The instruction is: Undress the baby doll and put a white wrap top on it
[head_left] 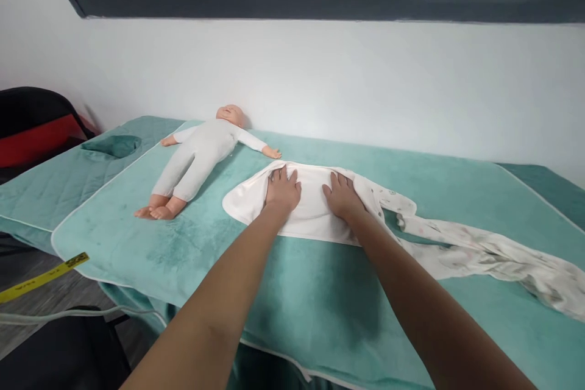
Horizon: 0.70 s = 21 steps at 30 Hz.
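Observation:
A white cloth piece (311, 195), which looks like a baby wrap, lies spread on the green bed cover (320, 298). Its patterned, crumpled length (493, 253) trails off to the right. My left hand (282, 190) rests flat on the left part of the cloth, fingers spread, beside a folded edge. Flat on the cloth farther right is my right hand (343, 196), its fingers also apart, with some fingertips partly hidden at a fold. To the left a baby doll (203, 149) in a white bodysuit lies on its back, one hand just above the cloth's upper edge.
Behind the bed stand a white wall (320, 79) and a dark window frame (292, 3). At the left are a face hole (112, 146) in the bed, a red and black chair (36, 134), a yellow strap (43, 277), a pale cable (82, 315) and a black seat (64, 350).

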### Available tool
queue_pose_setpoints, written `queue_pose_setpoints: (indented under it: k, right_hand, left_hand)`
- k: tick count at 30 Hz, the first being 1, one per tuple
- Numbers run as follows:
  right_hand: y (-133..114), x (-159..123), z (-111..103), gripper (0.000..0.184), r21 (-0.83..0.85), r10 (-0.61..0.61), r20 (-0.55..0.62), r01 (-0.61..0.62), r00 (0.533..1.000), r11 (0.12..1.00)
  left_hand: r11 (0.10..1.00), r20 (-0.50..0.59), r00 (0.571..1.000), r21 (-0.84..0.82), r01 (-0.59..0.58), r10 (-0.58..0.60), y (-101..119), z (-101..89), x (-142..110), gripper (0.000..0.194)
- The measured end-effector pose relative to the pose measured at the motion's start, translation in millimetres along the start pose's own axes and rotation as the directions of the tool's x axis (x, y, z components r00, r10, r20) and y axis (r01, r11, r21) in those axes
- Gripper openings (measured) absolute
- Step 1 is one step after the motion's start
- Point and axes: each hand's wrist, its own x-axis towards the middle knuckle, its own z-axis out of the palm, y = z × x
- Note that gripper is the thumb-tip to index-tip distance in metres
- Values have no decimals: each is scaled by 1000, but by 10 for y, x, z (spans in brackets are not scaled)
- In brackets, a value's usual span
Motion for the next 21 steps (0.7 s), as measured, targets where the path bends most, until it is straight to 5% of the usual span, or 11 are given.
queue_pose_setpoints:
  k: [15, 21]
  right_hand:
    - [-89, -37, -119, 51, -99, -72, -12, 70, 997, 993]
    - [-195, -98, -149, 44, -123, -280, 40, 283, 959, 951]
  left_hand:
    - [996, 2, 996, 5, -84, 84, -51, 31, -59, 56]
    - [947, -99, 942, 17, -322, 322, -46, 56, -120, 53]
